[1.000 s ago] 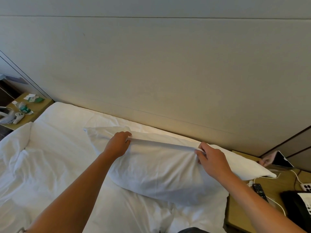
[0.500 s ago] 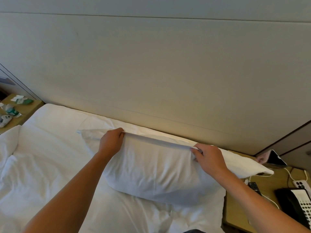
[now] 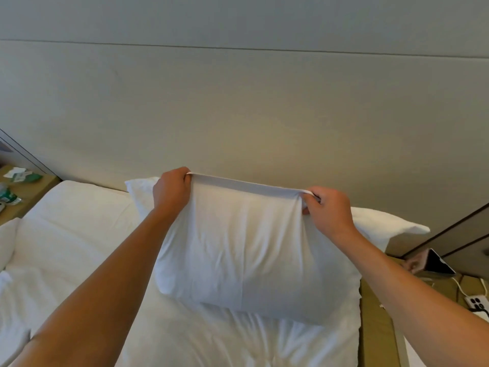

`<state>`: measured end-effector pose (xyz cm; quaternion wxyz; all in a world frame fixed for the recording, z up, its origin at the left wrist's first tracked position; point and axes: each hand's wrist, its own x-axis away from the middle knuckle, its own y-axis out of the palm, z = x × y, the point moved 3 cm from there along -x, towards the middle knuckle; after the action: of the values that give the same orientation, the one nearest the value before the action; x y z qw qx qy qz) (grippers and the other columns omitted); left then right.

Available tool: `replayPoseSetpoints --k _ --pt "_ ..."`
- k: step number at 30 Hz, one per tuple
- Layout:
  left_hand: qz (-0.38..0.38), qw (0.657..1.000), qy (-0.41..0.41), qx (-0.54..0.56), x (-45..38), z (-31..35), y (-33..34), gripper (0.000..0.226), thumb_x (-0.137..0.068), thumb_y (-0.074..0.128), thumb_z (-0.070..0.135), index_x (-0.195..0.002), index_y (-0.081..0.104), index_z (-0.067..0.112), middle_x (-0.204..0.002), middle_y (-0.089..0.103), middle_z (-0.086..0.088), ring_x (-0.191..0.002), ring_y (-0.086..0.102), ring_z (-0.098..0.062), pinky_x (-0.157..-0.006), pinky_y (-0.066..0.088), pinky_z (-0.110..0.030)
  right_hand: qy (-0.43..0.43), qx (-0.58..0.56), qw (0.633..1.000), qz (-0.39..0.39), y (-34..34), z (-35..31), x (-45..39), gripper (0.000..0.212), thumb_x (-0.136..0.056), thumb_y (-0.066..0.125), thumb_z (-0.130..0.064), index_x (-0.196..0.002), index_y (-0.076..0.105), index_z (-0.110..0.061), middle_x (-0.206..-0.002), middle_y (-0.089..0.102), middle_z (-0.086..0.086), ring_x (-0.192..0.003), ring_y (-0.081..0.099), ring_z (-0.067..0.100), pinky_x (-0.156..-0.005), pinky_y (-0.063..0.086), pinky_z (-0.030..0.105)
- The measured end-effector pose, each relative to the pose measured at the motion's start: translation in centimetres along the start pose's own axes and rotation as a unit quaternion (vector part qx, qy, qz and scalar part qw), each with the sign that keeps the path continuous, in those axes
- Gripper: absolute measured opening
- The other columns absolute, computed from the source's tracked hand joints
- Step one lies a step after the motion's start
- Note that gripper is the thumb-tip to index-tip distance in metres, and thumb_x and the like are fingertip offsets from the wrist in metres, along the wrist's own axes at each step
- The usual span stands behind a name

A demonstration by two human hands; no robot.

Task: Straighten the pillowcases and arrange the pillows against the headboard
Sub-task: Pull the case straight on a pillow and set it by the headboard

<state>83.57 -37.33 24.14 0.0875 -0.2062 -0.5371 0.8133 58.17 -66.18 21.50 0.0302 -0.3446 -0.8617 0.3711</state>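
Item: white pillow [image 3: 246,250], held upright on bed [image 3: 79,221], top hem stretched taut, just before headboard [image 3: 238,115].
Left hand [image 3: 172,192] clenched on hem's left end; right hand [image 3: 328,210] pinched hem's right end.
Pillowcase corners flared out past both hands, right corner overhanging bed edge.
Right of pillow: desk [image 3: 375,327] carried dark tablet [image 3: 436,266] and white power strip [image 3: 476,303] with cord.
Far left of pillow: second desk [image 3: 29,192] with small green and white items, possibly packets; too blurred to identify.
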Motion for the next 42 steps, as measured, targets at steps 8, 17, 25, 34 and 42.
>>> replayPoseSetpoints --k 8,17,25,34,42 --pt "-0.121 0.983 -0.112 0.082 3.5 3.6 9.2 0.067 -0.103 0.052 0.041 -0.161 0.025 0.019 -0.169 0.013 -0.017 -0.156 0.012 -0.033 -0.119 0.028 -0.049 0.024 0.136 0.982 -0.126 5.1 4.4 -1.8 0.054 -0.103 0.059 -0.034 -0.154 0.044 -0.025 -0.167 0.033 0.006 -0.152 0.034 0.030 -0.121 0.033 0.044" --pt "-0.334 0.919 -0.174 0.115 14.7 7.3 18.8 0.091 -0.096 0.059 0.053 -0.164 0.003 0.028 -0.170 -0.002 -0.016 -0.151 0.028 -0.039 -0.119 0.033 -0.047 -0.029 0.249 0.939 -0.234 5.7 12.4 2.0 0.074 -0.099 0.063 -0.044 -0.160 0.027 -0.026 -0.172 0.019 0.006 -0.157 0.021 0.028 -0.125 0.026 0.043" --pt "-0.316 0.915 -0.219 0.121 14.9 11.5 20.2 0.094 -0.095 0.059 0.055 -0.164 0.003 0.026 -0.170 0.005 -0.018 -0.150 0.031 -0.038 -0.118 0.034 -0.045 -0.093 0.258 0.922 -0.272 5.2 15.8 -0.5 0.075 -0.100 0.059 -0.050 -0.162 0.024 -0.027 -0.173 0.017 0.007 -0.158 0.018 0.029 -0.128 0.019 0.045" --pt "-0.277 0.904 -0.300 0.130 16.7 16.2 22.5 0.097 -0.093 0.062 0.052 -0.163 0.002 0.023 -0.167 0.017 -0.018 -0.145 0.039 -0.039 -0.115 0.039 -0.048 -0.137 0.218 0.914 -0.315 4.3 18.0 -0.9 0.073 -0.102 0.056 -0.041 -0.164 0.021 -0.024 -0.174 0.012 0.006 -0.159 0.014 0.028 -0.129 0.014 0.043" --pt "-0.270 0.892 -0.317 0.176 19.7 18.3 23.2 0.093 -0.094 0.062 0.053 -0.164 0.008 0.023 -0.168 0.022 -0.012 -0.150 0.033 -0.032 -0.118 0.033 -0.042 -0.158 0.218 0.900 -0.343 4.4 18.8 -1.2 0.076 -0.101 0.056 -0.041 -0.165 0.018 -0.024 -0.174 0.012 0.006 -0.160 0.011 0.025 -0.131 0.012 0.043"
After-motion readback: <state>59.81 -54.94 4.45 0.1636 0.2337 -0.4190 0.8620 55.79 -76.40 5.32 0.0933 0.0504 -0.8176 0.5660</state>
